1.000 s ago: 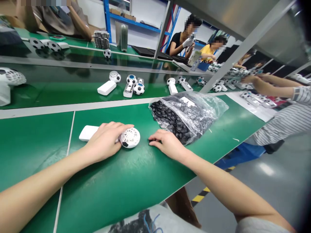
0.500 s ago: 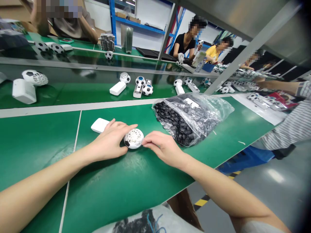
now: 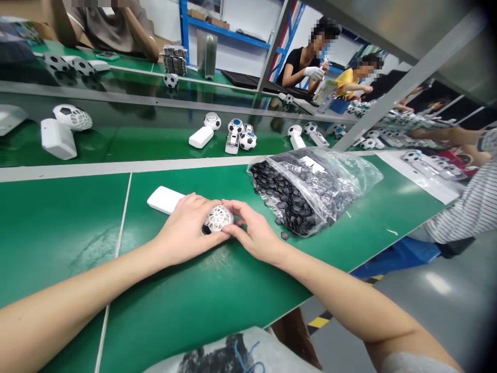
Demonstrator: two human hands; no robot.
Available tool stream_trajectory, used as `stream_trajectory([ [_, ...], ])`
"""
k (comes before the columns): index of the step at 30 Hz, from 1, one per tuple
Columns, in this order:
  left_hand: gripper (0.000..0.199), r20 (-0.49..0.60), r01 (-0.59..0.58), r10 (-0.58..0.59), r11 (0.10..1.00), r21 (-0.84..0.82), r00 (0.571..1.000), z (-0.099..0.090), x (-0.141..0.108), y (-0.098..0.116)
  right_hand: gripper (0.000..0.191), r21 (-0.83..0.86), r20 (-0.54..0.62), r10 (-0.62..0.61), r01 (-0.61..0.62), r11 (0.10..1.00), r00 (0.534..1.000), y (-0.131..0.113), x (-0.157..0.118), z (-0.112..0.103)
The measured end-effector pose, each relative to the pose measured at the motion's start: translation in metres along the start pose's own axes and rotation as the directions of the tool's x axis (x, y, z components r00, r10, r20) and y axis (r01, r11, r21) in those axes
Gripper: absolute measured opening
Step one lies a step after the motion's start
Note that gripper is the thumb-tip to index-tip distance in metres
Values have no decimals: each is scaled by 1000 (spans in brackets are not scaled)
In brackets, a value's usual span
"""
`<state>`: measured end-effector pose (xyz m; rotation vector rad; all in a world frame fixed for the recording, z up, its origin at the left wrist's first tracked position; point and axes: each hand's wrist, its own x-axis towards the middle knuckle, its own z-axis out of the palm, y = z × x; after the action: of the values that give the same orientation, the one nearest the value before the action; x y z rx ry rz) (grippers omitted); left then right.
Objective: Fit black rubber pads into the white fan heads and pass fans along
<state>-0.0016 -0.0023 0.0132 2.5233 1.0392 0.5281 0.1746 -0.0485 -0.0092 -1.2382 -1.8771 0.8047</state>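
Between my hands is a handheld fan with a football-patterned head (image 3: pixel 218 218), its openwork white grille facing up and a black patch at its left edge. My left hand (image 3: pixel 190 226) wraps the head from the left. The white handle (image 3: pixel 165 200) pokes out beyond that hand, on the table. My right hand (image 3: pixel 254 230) grips the head's right side, thumb at the front and fingers behind, partly hidden. To the right lies a clear plastic bag (image 3: pixel 341 176) full of small black pieces (image 3: pixel 289 202). A loose black piece (image 3: pixel 284 235) rests by its mouth.
Behind a pale ledge (image 3: pixel 77 170), a green belt (image 3: pixel 147 147) carries more football-headed fans (image 3: pixel 201 137). Several co-workers sit across it, one with a white-gloved hand (image 3: pixel 313 72). At right, a person in a striped sleeve (image 3: pixel 481 197) reaches over fans on white paper. A slanting metal post (image 3: pixel 382 98) crosses.
My right hand has gone from a pinch at the ball's right edge to a grip around its side. Black pieces now lie outside the bag's mouth. Fans on the belt have shifted right.
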Motion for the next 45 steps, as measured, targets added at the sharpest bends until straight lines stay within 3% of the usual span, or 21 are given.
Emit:
stream_trajectory([
  [5, 44, -20, -25, 25, 1000, -8, 1000, 1, 0, 0, 36, 63, -93, 21, -15, 998, 995, 2, 0, 8],
  [9, 51, 63, -95, 97, 995, -30, 993, -5, -1, -8, 22, 67, -65, 37, -32, 997, 997, 9, 3, -11],
  [13, 61, 172, -94, 93, 996, -7, 981, -9, -2, -14, 9, -287, -127, 71, -105, 952, 989, 19, -4, -45],
  [15, 65, 171, -52, 47, 998, 24, 984, -5, -3, -11, 12, -437, -57, 65, -83, 896, 996, 23, -10, -54],
  [19, 69, 120, 31, -39, 997, 70, 992, 1, -7, 1, 18, -668, 130, 4, 85, 740, 991, 25, -19, -50],
  [21, 62, 162, 1, -9, 999, 49, 987, -1, -8, 1, 21, -768, 175, 4, 133, 627, 985, 27, -21, -45],
  [23, 58, 254, -58, 57, 998, -4, 965, -6, -9, -1, 24, -803, 182, 7, 144, 578, 983, 27, -21, -43],
  [24, 58, 296, -76, 84, 996, -40, 951, -8, -9, -3, 24, -790, 165, 6, 128, 599, 986, 27, -20, -43],
  [26, 59, 335, -67, 102, 991, -117, 937, -9, -11, -5, 23, -682, 88, 7, 55, 729, 996, 22, -18, -44],
  [28, 60, 309, -29, 83, 984, -177, 948, -6, -12, -4, 17, -482, 13, 21, -12, 876, 1000, 12, -16, -44],
  [30, 57, 269, -22, 81, 976, -216, 960, -3, -12, -3, 8, -306, -1, 17, -17, 952, 1000, -1, -16, -43],
  [33, 54, 268, -64, 134, 965, -255, 954, -2, -10, -4, 12, -241, 79, -12, 31, 970, 997, -18, -16, -40],
  [37, 58, 276, -66, 140, 963, -260, 951, -7, -8, -7, 20, -356, 186, -37, 103, 929, 982, -27, -16, -37],
  [41, 54, 259, -25, 88, 971, -237, 962, -6, -8, -4, 15, -255, 73, 50, -30, 966, 996, -28, -16, -32],
  [45, 50, 238, 45, 8, 975, -217, 971, -3, -8, 1, 8, -146, -2, -44, 44, 988, 999, -27, -15, -22],
])
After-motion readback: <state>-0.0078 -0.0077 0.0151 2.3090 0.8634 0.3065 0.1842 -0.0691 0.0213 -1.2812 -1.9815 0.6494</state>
